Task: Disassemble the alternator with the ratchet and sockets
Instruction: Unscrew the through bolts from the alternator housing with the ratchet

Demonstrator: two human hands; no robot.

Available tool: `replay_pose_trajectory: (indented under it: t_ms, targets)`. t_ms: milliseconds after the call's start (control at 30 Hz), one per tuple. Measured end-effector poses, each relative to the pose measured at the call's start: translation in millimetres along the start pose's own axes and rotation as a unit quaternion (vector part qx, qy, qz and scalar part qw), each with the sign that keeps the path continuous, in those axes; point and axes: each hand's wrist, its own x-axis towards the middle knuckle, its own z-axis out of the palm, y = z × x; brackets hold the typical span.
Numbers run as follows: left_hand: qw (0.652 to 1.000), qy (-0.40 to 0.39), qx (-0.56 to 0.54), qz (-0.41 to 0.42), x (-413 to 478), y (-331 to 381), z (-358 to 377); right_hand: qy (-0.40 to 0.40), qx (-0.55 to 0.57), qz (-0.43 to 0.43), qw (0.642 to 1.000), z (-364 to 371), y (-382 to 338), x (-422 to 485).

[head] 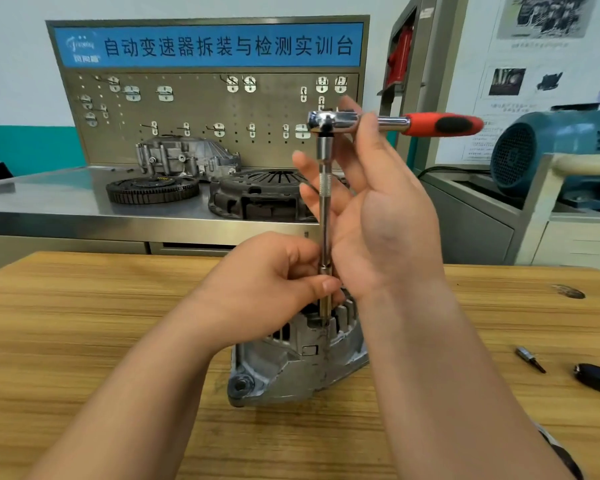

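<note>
A blue banner [208, 45] across the top of the pegboard stand [208, 133] reads 自动变速器拆装与检测实训台 in dark characters. At its left end sits a small white logo [83, 46] with lettering too blurred to read. The print on the wall posters [520, 81] is illegible too.

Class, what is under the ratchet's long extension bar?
The alternator, standing on the wooden table. The left hand pinches the extension bar low down; the fastener at its tip is hidden inside the housing.
</note>
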Motion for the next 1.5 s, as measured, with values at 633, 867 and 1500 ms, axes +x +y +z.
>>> replay_pose_trajectory:
  t_ms: [633, 867, 1500]
  targets:
    - [0.997, 0.048, 0.063, 0.018, 0.2, -0.4, 4.0, -0.018, -0.056, -0.143, 0.988, 0.0, 1.8, -1.1]
    - [0.999, 0.011, 0.014, 0.03, -1.4, -0.2, 0.8, -0.035, -0.004, -0.011, 0.999, -3.9, -2.6, 0.8]
    - [0.998, 0.051, 0.023, 0.017, -0.4, -1.4, 3.0, -0.03, -0.062, -0.102, 0.992, 1.1, 1.5, -3.4]
